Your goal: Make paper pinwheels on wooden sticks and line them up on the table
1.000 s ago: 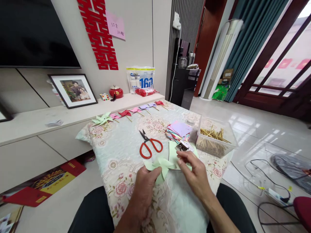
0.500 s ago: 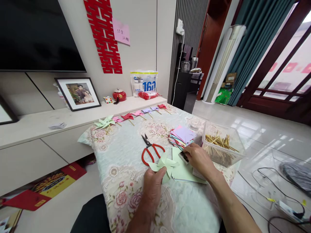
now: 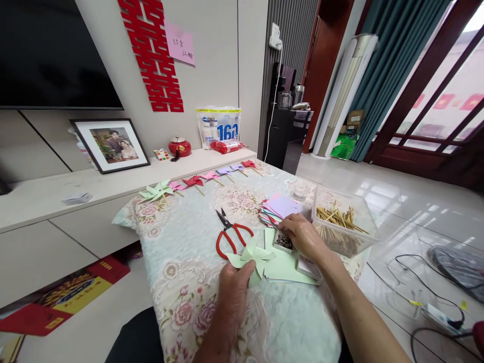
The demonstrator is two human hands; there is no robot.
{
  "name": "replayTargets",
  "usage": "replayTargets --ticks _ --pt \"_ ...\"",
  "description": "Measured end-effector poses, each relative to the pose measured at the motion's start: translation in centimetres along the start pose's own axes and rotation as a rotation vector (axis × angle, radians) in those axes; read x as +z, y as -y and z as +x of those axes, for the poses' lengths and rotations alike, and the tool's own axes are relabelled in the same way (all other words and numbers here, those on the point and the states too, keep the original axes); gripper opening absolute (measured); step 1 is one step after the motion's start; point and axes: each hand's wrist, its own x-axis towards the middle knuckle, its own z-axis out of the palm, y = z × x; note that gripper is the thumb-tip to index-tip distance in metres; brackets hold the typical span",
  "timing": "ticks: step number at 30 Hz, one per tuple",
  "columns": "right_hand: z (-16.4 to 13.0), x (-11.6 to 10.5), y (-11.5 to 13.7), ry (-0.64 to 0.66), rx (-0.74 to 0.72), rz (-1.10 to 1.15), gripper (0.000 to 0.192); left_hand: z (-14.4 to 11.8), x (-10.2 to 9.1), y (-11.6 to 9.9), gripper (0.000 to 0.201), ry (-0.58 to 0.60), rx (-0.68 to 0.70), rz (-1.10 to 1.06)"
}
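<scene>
My left hand [image 3: 236, 282] pinches a pale green paper pinwheel [image 3: 252, 256] near its middle, low over the tablecloth. My right hand [image 3: 304, 234] is closed at the far edge of a small open box of dark metal pins [image 3: 283, 242]; the fingertips are partly hidden, so what they grip cannot be made out. That box rests on sheets of light green paper [image 3: 289, 269]. Just beyond the pinwheel lie red-handled scissors [image 3: 235, 234], blades apart and pointing away. A stack of coloured paper squares [image 3: 283, 205] is beyond my right hand.
A clear plastic tub of wooden sticks [image 3: 342, 222] stands at the right of the flowered tablecloth [image 3: 177, 282]. A second small box [image 3: 308, 267] lies under my right wrist. Several finished pinwheels [image 3: 193, 182] line the far edge, beside a white cabinet [image 3: 113, 189] with a framed photo [image 3: 113, 145].
The view has shifted slightly. My right fingers have moved a little toward the far side of the pin box, and more of its pins show. The left hand keeps its hold on the pinwheel.
</scene>
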Motion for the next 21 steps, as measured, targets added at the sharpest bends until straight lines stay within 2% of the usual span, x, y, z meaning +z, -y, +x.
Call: replayTargets --ticks 8,15,21 --pt "-1.2 0.2 0.5 -0.048 0.081 -0.156 0.026 -0.1 -0.3 0.0 0.024 0.016 -0.010 -0.012" --pt "-1.6 0.9 0.1 0.005 0.070 -0.085 0.026 -0.3 -0.2 -0.1 0.028 0.001 -0.012 0.001" --pt "-1.6 0.5 0.4 0.018 0.040 -0.029 0.023 -0.4 -0.1 -0.2 0.029 0.000 -0.014 0.023"
